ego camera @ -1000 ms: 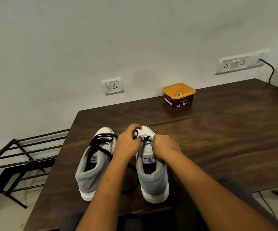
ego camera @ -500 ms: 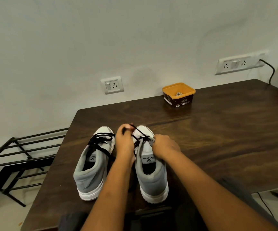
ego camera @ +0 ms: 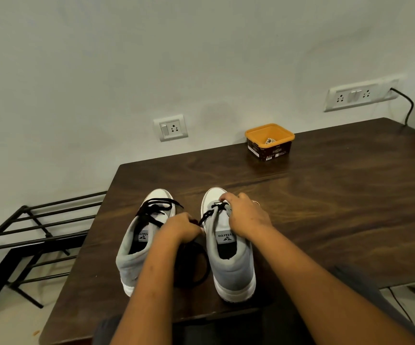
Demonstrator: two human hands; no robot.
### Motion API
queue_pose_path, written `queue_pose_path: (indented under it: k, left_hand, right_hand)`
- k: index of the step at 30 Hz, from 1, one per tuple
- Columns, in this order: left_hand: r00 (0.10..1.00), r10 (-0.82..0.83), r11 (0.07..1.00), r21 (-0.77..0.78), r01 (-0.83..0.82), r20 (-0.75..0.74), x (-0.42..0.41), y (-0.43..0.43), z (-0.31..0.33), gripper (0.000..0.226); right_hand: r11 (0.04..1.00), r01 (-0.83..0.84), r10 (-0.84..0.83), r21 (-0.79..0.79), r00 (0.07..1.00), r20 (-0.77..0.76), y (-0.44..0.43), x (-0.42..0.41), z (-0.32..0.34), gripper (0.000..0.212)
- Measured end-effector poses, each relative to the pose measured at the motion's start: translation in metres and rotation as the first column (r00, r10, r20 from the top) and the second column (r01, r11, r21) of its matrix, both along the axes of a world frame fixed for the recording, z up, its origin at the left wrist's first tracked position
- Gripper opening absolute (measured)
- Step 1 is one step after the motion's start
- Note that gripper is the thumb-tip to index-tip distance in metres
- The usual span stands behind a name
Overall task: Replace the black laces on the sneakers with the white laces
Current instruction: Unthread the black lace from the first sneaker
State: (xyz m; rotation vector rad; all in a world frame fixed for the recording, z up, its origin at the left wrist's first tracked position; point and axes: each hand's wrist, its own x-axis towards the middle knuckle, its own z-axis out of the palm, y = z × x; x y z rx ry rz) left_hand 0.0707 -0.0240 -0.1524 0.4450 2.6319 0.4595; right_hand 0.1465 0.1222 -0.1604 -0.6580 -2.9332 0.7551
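Step in hand: unlacing, shoe 1 of 2. Both sneakers sit toes-away at the front-left of the counter (ego camera: 326, 220).

Left hand (ego camera: 181, 229) is btw them, fingers (ego camera: 193, 221) curled tight on the black lace (ego camera: 207, 215). The lace runs taut from the fist up to the low eyelets of the right sneaker (ego camera: 229, 260), and its freed length lies slack on the counter btw the shoes. Right hand (ego camera: 247, 217) grips that shoe's front, fingers curled over the eyelet rows, tips at the last crossings. Upper eyelets look bare, so most of this lace is out. Left sneaker (ego camera: 136, 250) is fully laced w/ the second black lace (ego camera: 155, 210), untouched.

Next move, as I judge it: draw the lace thru the last eyelets, one hand pinning the shoe so it doesn't slide w/ the pull. Then the same on the left sneaker, then the white laces. Those aren't plainly in sight. Something pale sits in the orange tub (ego camera: 270, 139) by the far edge, poss. them, but too small to tell.

Room: open counter ahead and to the right of the shoes. Left sneaker is near the counter's left edge, w/ a metal rack (ego camera: 39, 232) below, and the heels are near the front edge. Pulls are safest twd centre.
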Motion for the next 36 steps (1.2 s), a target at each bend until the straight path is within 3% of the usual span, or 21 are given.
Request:
queue_pose_path:
  k: [5, 11, 15, 20, 23, 25, 27, 30, 34, 35, 36]
  left_hand:
    - [0.996, 0.022, 0.978, 0.210, -0.003, -0.089, 0.012, 0.015, 0.004, 0.041]
    - [0.999, -0.001, 0.960, 0.278, 0.015, -0.050, 0.025, 0.025, 0.000, 0.043]
    - [0.973, -0.005, 0.983, 0.177, 0.047, -0.231, 0.034, 0.031, -0.007, 0.034]
    - [0.925, 0.174, 0.961, 0.264, -0.085, -0.337, 0.045, 0.037, -0.017, 0.028]
    - [0.902, 0.233, 0.950, 0.284, -0.131, -0.364, 0.050, 0.040, -0.020, 0.027]
    - [0.894, 0.236, 0.950, 0.284, -0.129, -0.382, 0.054, 0.041, -0.021, 0.026]
    - [0.886, 0.249, 0.946, 0.294, -0.136, -0.391, 0.054, 0.043, -0.021, 0.025]
    - [0.875, 0.270, 0.940, 0.309, -0.147, -0.402, 0.055, 0.045, -0.020, 0.023]
    - [0.871, 0.288, 0.932, 0.326, -0.160, -0.398, 0.057, 0.045, -0.020, 0.022]
    - [0.872, 0.296, 0.927, 0.337, -0.163, -0.389, 0.056, 0.044, -0.020, 0.022]
    - [0.875, 0.296, 0.924, 0.348, -0.160, -0.383, 0.056, 0.044, -0.021, 0.023]
  right_hand:
    - [0.994, -0.048, 0.046, 0.100, 0.999, 0.023, -0.004, 0.001, -0.002, 0.037]
    - [0.990, -0.080, 0.076, 0.112, 0.996, 0.035, -0.007, 0.002, 0.000, 0.041]
    - [0.986, -0.067, 0.064, 0.155, 0.998, 0.023, -0.009, 0.001, -0.003, 0.034]
    - [0.981, -0.068, 0.072, 0.183, 0.997, -0.013, -0.011, -0.002, -0.009, 0.027]
    - [0.997, -0.055, 0.050, -0.059, 0.995, -0.085, -0.003, -0.007, -0.009, 0.015]
    - [0.957, -0.005, -0.047, -0.289, 0.984, -0.174, 0.008, -0.009, -0.005, 0.022]
    - [0.842, 0.062, -0.201, -0.536, 0.958, -0.206, 0.018, -0.007, 0.000, 0.026]
    - [0.628, 0.107, -0.371, -0.771, 0.912, -0.176, 0.026, -0.007, 0.002, 0.027]
    - [0.322, 0.091, -0.483, -0.942, 0.872, -0.081, 0.026, -0.010, 0.004, 0.027]
    - [0.291, 0.096, -0.494, -0.952, 0.867, -0.064, 0.026, -0.010, 0.005, 0.030]
    - [0.363, 0.108, -0.483, -0.926, 0.871, -0.088, 0.027, -0.011, 0.006, 0.035]
